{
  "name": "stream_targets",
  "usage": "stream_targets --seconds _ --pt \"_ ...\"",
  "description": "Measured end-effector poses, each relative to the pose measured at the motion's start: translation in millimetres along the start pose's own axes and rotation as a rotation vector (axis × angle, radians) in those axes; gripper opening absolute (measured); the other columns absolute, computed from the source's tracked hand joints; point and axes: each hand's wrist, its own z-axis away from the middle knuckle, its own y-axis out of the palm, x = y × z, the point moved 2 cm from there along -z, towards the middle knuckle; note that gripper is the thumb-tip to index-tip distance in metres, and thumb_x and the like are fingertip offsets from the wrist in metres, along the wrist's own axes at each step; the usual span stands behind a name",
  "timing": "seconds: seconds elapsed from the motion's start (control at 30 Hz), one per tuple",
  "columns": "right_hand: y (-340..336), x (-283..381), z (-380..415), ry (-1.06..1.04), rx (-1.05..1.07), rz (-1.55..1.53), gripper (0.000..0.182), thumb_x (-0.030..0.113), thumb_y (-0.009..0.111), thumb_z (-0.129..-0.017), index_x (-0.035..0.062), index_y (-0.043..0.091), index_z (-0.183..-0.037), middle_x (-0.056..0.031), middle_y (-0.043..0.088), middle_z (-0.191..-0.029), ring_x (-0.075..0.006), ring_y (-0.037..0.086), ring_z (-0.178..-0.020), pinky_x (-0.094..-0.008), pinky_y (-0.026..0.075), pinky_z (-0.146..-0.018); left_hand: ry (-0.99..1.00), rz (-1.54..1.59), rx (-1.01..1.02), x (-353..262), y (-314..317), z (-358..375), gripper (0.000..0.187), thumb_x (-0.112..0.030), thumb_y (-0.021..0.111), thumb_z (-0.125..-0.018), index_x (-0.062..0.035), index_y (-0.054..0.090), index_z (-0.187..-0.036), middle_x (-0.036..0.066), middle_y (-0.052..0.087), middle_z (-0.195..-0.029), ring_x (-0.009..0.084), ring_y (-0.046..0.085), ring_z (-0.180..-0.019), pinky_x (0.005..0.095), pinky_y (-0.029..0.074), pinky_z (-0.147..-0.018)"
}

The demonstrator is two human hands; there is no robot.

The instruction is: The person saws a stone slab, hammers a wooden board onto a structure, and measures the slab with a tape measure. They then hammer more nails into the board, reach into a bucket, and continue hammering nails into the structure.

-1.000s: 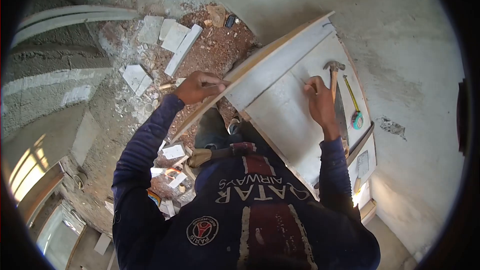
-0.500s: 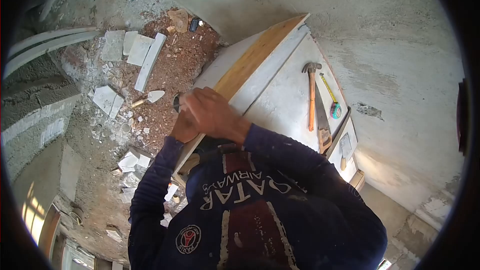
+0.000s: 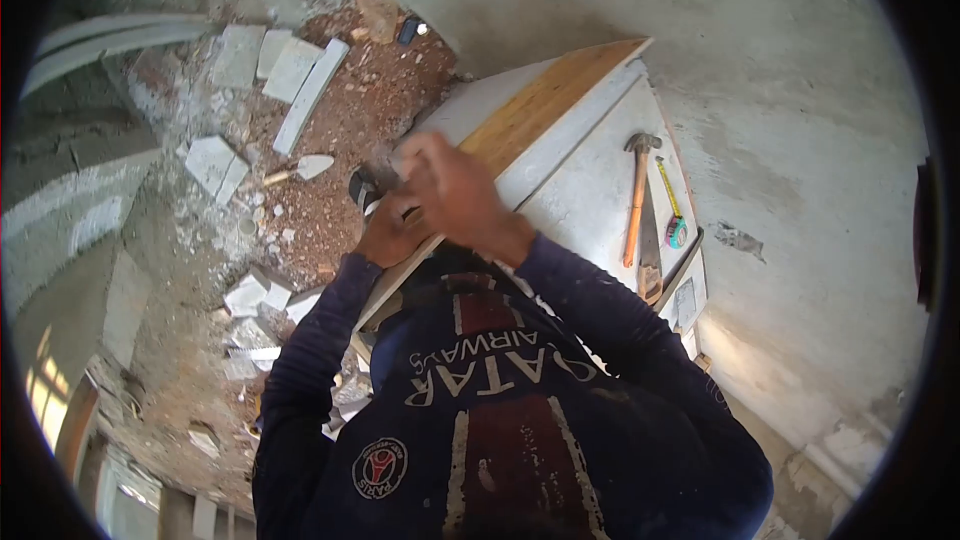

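Note:
Both bare hands are together at the left edge of a white board box with a wooden strip [image 3: 555, 95]. My left hand [image 3: 392, 232] is closed at the edge, its fingers partly hidden, beside a dark rounded object [image 3: 364, 187] with a pale band. What this hand holds is not clear. Just above and to the right, my right hand [image 3: 455, 195] is curled, its fingertips blurred by motion; anything in its grip is too small to name. On the white top lie a claw hammer [image 3: 636, 202], a handsaw [image 3: 649, 255] and a yellow tape measure with a teal case [image 3: 676, 232].
A trowel [image 3: 312, 167] lies on the rubble floor [image 3: 345, 120] at left. Pale slabs [image 3: 290, 68] and a long strip [image 3: 311, 97] are behind it, with broken pieces [image 3: 250, 292] nearer. A flat metal tool [image 3: 685, 305] rests at the box's right end, near the wall [image 3: 800, 140].
The view has shifted slightly. My right hand has lifted a little from my left hand, and more of the dark rounded object shows.

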Motion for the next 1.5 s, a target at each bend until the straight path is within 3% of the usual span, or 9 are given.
stream_targets --seconds 0.07,0.23,0.37,0.47,0.63,0.73,1.07,1.3,1.5 --pt "-26 12 -9 0.242 -0.033 -0.264 0.015 0.005 0.058 -0.096 0.0029 0.058 -0.111 -0.0094 0.069 -0.09 -0.0176 0.066 -0.078 -0.0324 0.053 -0.072 0.008 -0.015 -0.023 -3 0 -3 0.042 -0.029 0.075 -0.088 -0.0012 0.068 -0.118 0.015 0.069 -0.115 0.0243 0.066 -0.11 0.0353 0.049 -0.095" --pt "-77 -5 -27 0.352 0.178 -0.518 0.018 0.01 0.064 -0.096 0.0025 0.069 -0.111 -0.0086 0.072 -0.095 -0.0122 0.066 -0.078 -0.027 0.054 -0.071 0.017 0.077 -0.011 -2 1 -12 0.055 -0.038 0.078 -0.088 -0.0025 0.065 -0.129 0.015 0.065 -0.123 0.0239 0.062 -0.118 0.0353 0.046 -0.103" --pt "-85 -19 -42 0.572 0.446 -0.288 0.02 0.009 0.064 -0.096 0.0012 0.07 -0.113 -0.0066 0.073 -0.094 -0.0125 0.065 -0.076 -0.0289 0.053 -0.071 -0.015 0.156 0.005 2 2 -19 0.06 -0.032 0.074 -0.091 0.0036 0.056 -0.135 0.012 0.065 -0.117 0.0208 0.061 -0.116 0.0346 0.045 -0.105" --pt "-69 -25 -51 0.42 0.576 -0.046 0.018 0.014 0.068 -0.096 -0.0003 0.071 -0.105 -0.0032 0.07 -0.084 -0.0096 0.063 -0.078 -0.0279 0.051 -0.072 -0.018 0.167 -0.025 4 5 -26 0.056 -0.028 0.072 -0.092 0.0045 0.055 -0.135 0.009 0.068 -0.109 0.0189 0.065 -0.107 0.0345 0.048 -0.101" --pt "-45 -41 -57 0.119 0.687 0.347 0.011 0.01 0.063 -0.088 0.0 0.067 -0.09 -0.0224 0.069 -0.083 -0.0377 0.069 -0.079 -0.0427 0.054 -0.074 -0.052 0.231 -0.168 18 18 -38 0.04 -0.023 0.07 -0.093 0.0029 0.064 -0.122 0.008 0.072 -0.098 0.0155 0.068 -0.092 0.0319 0.052 -0.089" --pt "-40 -45 -54 0.132 0.735 0.495 0.013 0.014 0.065 -0.086 0.0004 0.066 -0.085 -0.0253 0.069 -0.085 -0.0444 0.067 -0.083 -0.0488 0.053 -0.076 -0.06 0.031 -0.235 16 20 -42 0.026 -0.021 0.07 -0.092 0.001 0.071 -0.106 0.01 0.073 -0.093 0.0122 0.066 -0.086 0.0293 0.052 -0.081" --pt "-44 -34 -50 0.153 0.789 0.628 0.012 0.006 0.062 -0.086 0.0012 0.063 -0.098 -0.0232 0.068 -0.089 -0.0434 0.066 -0.087 -0.0495 0.052 -0.076 -0.053 0.136 -0.2 26 20 -45 0.022 -0.02 0.07 -0.093 0.0007 0.074 -0.095 0.009 0.075 -0.09 0.0099 0.066 -0.084 0.0286 0.052 -0.08" --pt "-133 -8 -21 0.236 -0.058 0.327 0.016 0.016 0.067 -0.094 0.0016 0.061 -0.1 -0.0153 0.068 -0.084 -0.0238 0.065 -0.071 -0.0363 0.052 -0.069 -0.017 0.171 -0.218 19 20 -48 0.025 -0.025 0.071 -0.092 -0.001 0.077 -0.099 0.012 0.076 -0.099 0.0168 0.071 -0.093 0.03 0.054 -0.088" --pt "-211 -134 117 0.631 -0.151 0.946 0.052 0.036 0.071 -0.089 -0.0001 0.055 -0.123 -0.0285 0.063 -0.113 -0.0463 0.064 -0.104 -0.0534 0.049 -0.088 0.016 0.093 -0.19 20 17 -48 0.027 -0.024 0.068 -0.095 0.0008 0.076 -0.1 0.012 0.075 -0.102 0.0181 0.07 -0.096 0.0314 0.052 -0.089"
